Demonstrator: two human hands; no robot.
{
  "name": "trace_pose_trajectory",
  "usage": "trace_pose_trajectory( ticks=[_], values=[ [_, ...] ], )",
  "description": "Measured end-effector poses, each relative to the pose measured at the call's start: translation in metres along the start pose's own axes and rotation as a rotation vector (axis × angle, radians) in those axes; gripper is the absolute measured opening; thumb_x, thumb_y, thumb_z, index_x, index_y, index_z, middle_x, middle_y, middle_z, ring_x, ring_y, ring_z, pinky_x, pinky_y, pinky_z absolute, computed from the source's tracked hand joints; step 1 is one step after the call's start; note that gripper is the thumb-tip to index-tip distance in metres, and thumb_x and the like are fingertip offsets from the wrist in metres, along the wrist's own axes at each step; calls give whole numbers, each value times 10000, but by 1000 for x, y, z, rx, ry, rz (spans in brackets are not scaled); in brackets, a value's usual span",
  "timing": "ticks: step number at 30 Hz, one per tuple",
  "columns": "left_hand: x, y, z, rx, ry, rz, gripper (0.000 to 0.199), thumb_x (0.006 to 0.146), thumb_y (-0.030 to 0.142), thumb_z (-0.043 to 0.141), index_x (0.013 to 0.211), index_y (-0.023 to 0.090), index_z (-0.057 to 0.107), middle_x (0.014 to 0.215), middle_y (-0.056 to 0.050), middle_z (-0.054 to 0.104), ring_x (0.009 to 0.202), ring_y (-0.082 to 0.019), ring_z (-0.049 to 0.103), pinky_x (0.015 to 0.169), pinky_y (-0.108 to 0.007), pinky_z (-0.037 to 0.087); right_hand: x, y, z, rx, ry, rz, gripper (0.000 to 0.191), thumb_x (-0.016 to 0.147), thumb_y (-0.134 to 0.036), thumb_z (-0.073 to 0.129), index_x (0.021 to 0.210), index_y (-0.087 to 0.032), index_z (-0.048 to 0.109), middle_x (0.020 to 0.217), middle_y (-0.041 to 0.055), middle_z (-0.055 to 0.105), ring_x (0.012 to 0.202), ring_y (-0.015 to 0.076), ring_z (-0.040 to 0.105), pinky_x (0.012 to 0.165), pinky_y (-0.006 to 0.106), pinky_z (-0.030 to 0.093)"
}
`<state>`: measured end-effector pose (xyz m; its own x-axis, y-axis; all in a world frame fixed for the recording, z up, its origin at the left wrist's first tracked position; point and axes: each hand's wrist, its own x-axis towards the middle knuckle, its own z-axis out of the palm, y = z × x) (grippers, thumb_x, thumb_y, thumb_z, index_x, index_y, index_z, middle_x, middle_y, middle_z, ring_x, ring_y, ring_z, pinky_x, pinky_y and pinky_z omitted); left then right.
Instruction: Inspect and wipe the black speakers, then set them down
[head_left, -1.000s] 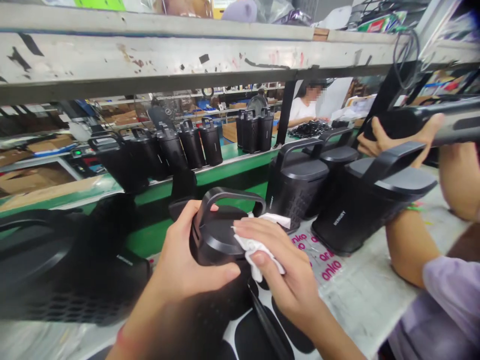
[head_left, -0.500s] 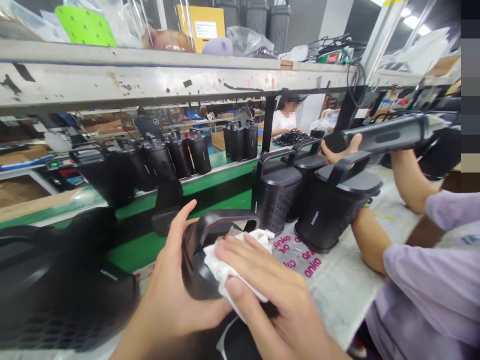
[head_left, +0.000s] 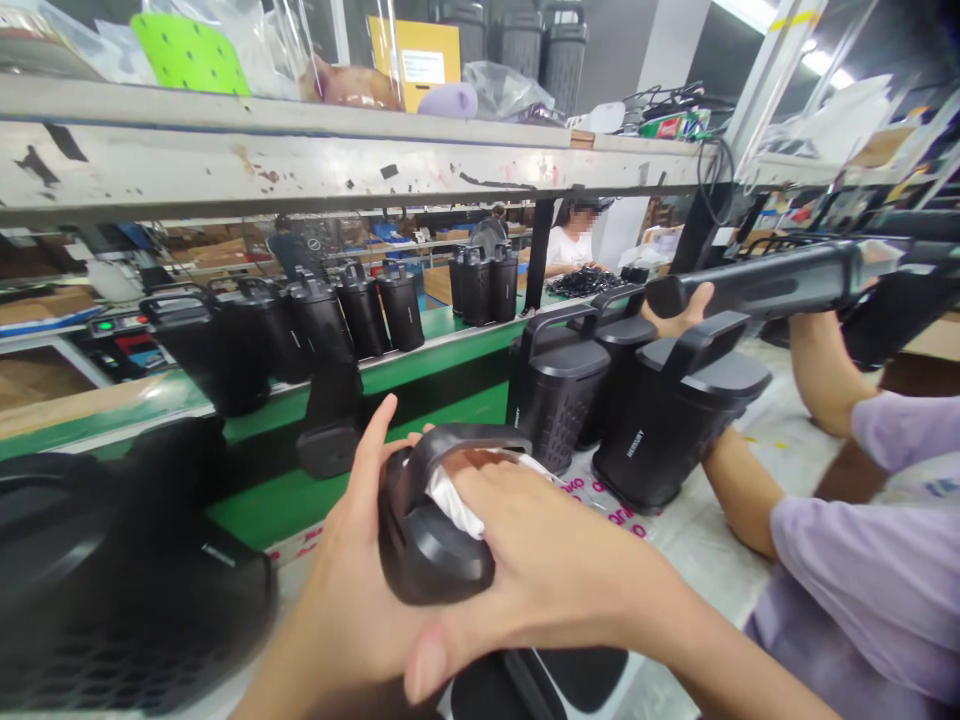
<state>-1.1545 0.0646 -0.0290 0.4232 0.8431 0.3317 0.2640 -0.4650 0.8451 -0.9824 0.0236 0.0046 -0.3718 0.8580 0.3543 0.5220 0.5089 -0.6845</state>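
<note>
A black lid with an arched handle is tilted up in front of me. My left hand grips it from the left side, forefinger pointing up and thumb low. My right hand reaches under the handle with a white cloth pressed on the lid; its fingertips are hidden behind the handle. The right thumb points down below the lid. Beneath both hands lies another black part, partly covered.
Black canisters stand to the right, another large one at near left. A co-worker in a lilac shirt holds a black canister. More canisters line the green conveyor. A white shelf crosses above.
My right hand has moved with the cloth from the lid's near right side to under the handle. The lid has shifted slightly right.
</note>
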Motion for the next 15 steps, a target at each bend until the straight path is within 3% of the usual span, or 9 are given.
trace_pose_trajectory(
  ticks=[3,6,9,12,15],
  values=[
    [3,-3,6,-28,-80,58,1289,508,441,876,1541,445,107,1341,-67,565,1182,-378,619,1040,-576,475,-19,6,5,-35,117,22,641,809,-736,632,1167,-205,636,1162,73,681,1005,259,640,916,377,504],
    [4,-4,8,-9,-117,100,1281,501,351,857,1542,439,117,1351,-62,553,1195,-373,613,1053,-562,480,-53,11,10,-77,202,-16,582,957,-583,532,1359,-165,579,1365,139,609,1259,286,573,1087,431,458],
    [0,5,8,-26,-137,84,1300,459,222,839,1541,428,148,1364,-59,555,1193,-368,623,1045,-516,512,-99,21,14,57,279,12,453,966,-440,564,1391,-283,592,1407,72,594,1321,266,550,1115,403,458],
    [-6,20,9,-137,-116,19,1071,639,325,807,1531,420,221,1400,-52,552,1184,-325,651,1061,-467,521,-137,45,17,280,504,341,394,940,-505,564,1257,-313,699,1232,76,708,1100,296,694,899,376,601],
    [-5,27,12,-141,-50,-53,635,933,479,511,1519,427,275,1353,-40,620,1142,-278,688,1019,-427,562,-142,72,15,461,830,678,509,873,-620,616,1169,-223,735,1038,114,757,950,324,725,780,386,618]
  ],
)
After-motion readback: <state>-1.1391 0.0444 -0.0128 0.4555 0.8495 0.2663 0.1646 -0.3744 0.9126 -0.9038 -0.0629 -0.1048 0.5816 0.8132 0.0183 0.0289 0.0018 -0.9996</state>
